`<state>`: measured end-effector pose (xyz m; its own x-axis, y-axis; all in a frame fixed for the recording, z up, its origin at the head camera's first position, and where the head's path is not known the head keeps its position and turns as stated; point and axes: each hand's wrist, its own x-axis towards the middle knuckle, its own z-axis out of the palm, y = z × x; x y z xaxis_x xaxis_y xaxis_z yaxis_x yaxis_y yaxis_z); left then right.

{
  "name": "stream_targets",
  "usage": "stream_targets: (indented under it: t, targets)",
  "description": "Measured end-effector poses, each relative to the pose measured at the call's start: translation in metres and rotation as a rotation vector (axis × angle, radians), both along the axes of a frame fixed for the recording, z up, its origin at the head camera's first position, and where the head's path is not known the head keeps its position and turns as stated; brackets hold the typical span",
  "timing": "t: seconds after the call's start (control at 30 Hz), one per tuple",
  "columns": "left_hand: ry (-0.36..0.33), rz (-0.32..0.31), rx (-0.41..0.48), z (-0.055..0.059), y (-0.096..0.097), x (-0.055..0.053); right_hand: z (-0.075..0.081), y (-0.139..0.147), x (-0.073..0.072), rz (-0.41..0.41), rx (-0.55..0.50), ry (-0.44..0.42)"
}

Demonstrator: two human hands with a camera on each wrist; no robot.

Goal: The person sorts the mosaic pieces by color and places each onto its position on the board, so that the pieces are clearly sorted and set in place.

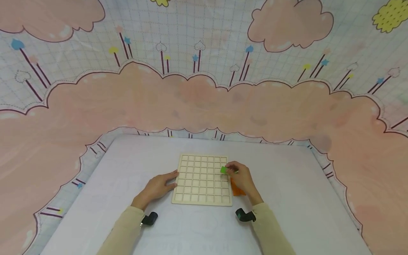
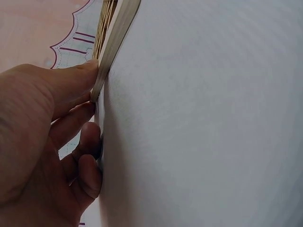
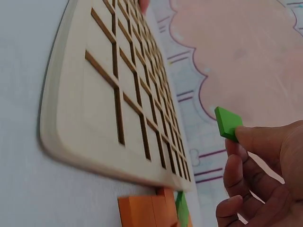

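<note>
Board (image 1: 202, 180) on tabletop (image 1: 287, 184), patterned backdrop (image 1: 197, 106)

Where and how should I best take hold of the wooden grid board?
Probably the left edge of the wooden grid board, coming in low from the left: it lies flat with straight sides, and orange pieces sit close by the right edge. The left hand touches the left edge.

tile (image 3: 229, 124): green | board (image 1: 203, 183): pale, gridded | pieces (image 3: 141, 211): orange | sleeves (image 1: 122, 226): beige
</note>
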<state>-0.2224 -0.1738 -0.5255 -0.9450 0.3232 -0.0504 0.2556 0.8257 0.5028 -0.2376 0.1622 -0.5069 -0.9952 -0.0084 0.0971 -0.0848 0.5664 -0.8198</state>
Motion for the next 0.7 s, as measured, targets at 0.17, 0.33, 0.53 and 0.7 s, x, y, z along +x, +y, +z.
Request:
stream_targets:
  t: [0.17, 0.33, 0.53, 0.7]
  targets:
    - [-0.003, 0.001, -0.001, 0.002, 0.000, 0.001, 0.000, -0.013, -0.001, 0.050, -0.015, 0.022]
    - [0.001, -0.012, 0.011, 0.002, 0.001, 0.001, 0.003, -0.026, -0.001, 0.063, 0.009, 0.021]
    - [-0.002, -0.007, 0.008, 0.001, 0.001, 0.001, 0.003, -0.037, -0.002, 0.096, -0.007, 0.025]
    - [-0.002, -0.009, 0.000, 0.001, -0.001, 0.001, 0.001, -0.048, -0.003, 0.118, 0.002, 0.020]
